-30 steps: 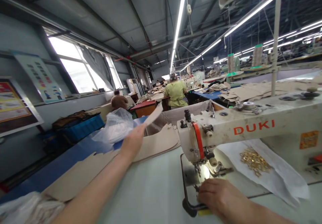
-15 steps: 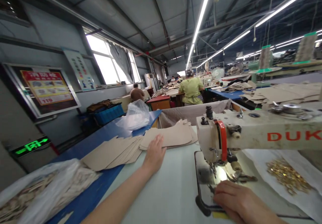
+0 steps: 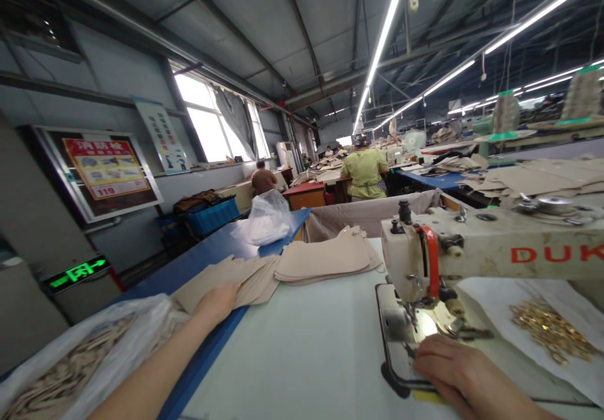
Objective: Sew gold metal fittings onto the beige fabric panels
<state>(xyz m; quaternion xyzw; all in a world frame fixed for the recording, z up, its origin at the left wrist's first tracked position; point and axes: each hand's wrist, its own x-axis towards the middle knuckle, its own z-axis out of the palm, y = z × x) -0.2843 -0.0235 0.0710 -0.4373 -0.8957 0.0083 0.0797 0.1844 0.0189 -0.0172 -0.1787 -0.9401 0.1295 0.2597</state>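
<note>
Left hand (image 3: 218,300) lies flat, grip open, on the near-left stack of beige pieces (image 3: 226,279) at the bench (image 3: 306,357) edge; right hand (image 3: 455,373) rests loosely at the sewing machine (image 3: 425,269) needle plate, grasping nothing visible. Risk: a careless drag could fan pieces off.

Bright ceiling tubes (image 3: 384,29), window (image 3: 207,121) glare, wide-angle edge warp.

A second ago the left hand (image 3: 218,300) holds a tan cut piece up in the air; half a second ago it lies flat on the far stack of tan pieces (image 3: 325,257), the piece gone from its fingers. Now it is drawn back and leftward, resting on the nearer stack (image 3: 226,276) at the blue edge of the table (image 3: 302,351). The view swings left, bringing a plastic bag of scraps (image 3: 80,363) into sight.
</note>
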